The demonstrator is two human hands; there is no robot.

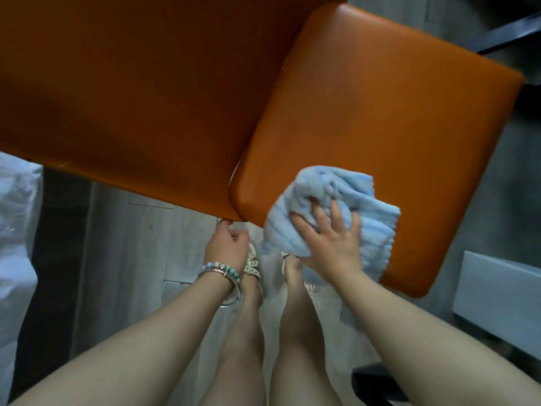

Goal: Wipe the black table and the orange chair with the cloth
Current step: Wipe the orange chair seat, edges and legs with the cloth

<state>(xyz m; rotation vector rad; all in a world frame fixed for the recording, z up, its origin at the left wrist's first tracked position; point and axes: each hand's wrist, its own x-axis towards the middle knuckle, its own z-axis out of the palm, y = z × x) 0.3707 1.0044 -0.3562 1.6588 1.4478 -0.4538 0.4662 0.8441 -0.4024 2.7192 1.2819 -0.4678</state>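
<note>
A person leans over the orange chair, viewed from directly above, and presses a pale blue cloth onto the near corner of its seat. The cloth is ribbed, fluffy and bunched into folds, with 1 edge hanging off the seat's near rim. The right hand lies on top of it, fingers spread and bent, tips sunk into the folds and clutching it. The left hand, with 2 bracelets at the wrist, curls its fingers round the nearest corner of the chair's back. The seat is smooth and glossy, catching light at its far edge; the back looks darker. Below the chair, 2 sandalled feet stand on pale wood floor. A white box sits right of the chair.
</note>
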